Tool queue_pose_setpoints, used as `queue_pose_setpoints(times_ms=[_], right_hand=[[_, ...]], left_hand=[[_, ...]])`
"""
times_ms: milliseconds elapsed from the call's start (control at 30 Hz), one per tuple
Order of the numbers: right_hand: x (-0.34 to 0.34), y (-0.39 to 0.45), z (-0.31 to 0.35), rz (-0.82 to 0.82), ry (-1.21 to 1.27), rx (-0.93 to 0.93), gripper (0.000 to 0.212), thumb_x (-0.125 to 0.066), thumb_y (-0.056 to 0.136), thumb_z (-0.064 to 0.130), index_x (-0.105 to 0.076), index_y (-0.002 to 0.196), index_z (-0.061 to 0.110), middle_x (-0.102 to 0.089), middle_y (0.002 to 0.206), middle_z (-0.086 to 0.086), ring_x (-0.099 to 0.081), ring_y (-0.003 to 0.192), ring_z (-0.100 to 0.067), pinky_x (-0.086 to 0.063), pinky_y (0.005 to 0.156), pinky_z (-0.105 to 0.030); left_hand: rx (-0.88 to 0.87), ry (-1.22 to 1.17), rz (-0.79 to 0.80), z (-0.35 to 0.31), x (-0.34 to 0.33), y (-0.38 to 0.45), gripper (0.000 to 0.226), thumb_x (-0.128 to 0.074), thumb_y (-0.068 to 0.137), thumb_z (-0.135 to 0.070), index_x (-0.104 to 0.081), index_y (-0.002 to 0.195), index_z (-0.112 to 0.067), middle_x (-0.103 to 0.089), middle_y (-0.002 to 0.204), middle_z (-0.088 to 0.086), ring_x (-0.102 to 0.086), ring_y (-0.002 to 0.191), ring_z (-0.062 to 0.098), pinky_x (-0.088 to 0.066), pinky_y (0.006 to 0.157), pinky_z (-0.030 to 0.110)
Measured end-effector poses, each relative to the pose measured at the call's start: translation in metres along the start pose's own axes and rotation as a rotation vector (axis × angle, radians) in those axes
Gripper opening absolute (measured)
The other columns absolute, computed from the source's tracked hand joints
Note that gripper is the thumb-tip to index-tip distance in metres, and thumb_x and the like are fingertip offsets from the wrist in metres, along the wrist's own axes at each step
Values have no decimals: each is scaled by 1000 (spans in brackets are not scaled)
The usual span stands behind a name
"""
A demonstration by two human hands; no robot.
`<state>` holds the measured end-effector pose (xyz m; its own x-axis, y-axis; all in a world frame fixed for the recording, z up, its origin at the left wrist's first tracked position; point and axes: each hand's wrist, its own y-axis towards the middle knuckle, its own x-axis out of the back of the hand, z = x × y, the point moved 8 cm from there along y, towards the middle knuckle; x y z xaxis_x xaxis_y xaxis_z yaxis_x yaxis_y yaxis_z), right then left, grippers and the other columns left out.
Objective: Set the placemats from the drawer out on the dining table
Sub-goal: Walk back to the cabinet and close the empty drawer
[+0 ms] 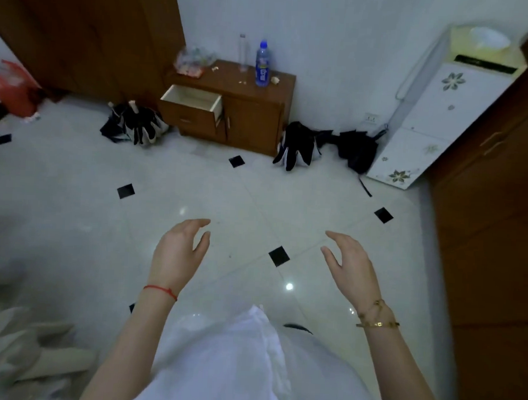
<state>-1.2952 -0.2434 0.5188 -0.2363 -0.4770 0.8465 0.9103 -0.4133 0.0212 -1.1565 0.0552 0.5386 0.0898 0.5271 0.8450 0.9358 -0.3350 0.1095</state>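
A red plastic bag point(13, 90) hangs blurred at the upper left of the frame, beside a dark wooden door point(91, 34). To its right, folded dark umbrellas point(135, 124) lie on the pale tiled floor point(196, 181), touching the left side of a low wooden cabinet point(254, 119) that stands against the white wall in the upper centre. The cabinet's top drawer point(193, 101) is pulled open; its pale interior shows, but no placemats can be made out inside it from this angle. On the cabinet top stand a blue-capped bottle point(263, 63), a clear bottle point(242, 53) and a crumpled clear bag point(193, 60). More dark umbrellas point(326, 148) lie on the floor between the cabinet and a white flower-patterned water dispenser point(435, 117) at the upper right, next to brown wooden cupboards point(494, 212) along the right edge.

In the lower centre, both bare forearms reach forward over the floor and a white garment point(241, 367). The left hand point(179, 252), a red string at its wrist, and the right hand point(352, 264), gold bracelets at its wrist, face each other palm to palm. The fingers point(194, 225) of each hand are loosely curled and spread, empty, well apart from the open drawer across bare floor. Pale cloth point(19, 349) lies blurred at the lower left.
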Motion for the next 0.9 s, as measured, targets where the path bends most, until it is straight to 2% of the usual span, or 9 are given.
queue_pose_setpoints(times_ms=[300,500,700,900], right_hand=[[-37,200,4,81,22,25,38,-54,96,28,-55,130,11,-59,128,-3,-52,119,-18,-35,98,-21],[-51,367,16,104,-10,98,37,-56,95,27,-56,129,11,-60,125,-4,-52,117,-18,-35,96,-19],[-51,542,59,110,-52,211,36,-56,95,25,-57,128,11,-61,123,-6,-54,115,-23,-43,92,-31],[-89,657,108,191,-31,291,36,-56,95,26,-56,128,12,-60,124,-3,-53,117,-19,-44,95,-30]], left_hand=[[57,13,1,19,-27,192,26,-59,91,-21,-65,116,-15,-68,112,4,-64,102,23,-49,84,31],[127,-3,-28,42,-46,324,26,-60,91,-19,-66,115,-14,-69,113,4,-65,103,22,-49,87,32],[141,-9,-94,47,-37,471,28,-58,92,-20,-64,119,-14,-67,116,3,-63,104,21,-51,89,33],[247,-15,-160,91,-24,559,28,-58,92,-20,-64,119,-14,-67,115,3,-64,103,20,-52,87,33]])
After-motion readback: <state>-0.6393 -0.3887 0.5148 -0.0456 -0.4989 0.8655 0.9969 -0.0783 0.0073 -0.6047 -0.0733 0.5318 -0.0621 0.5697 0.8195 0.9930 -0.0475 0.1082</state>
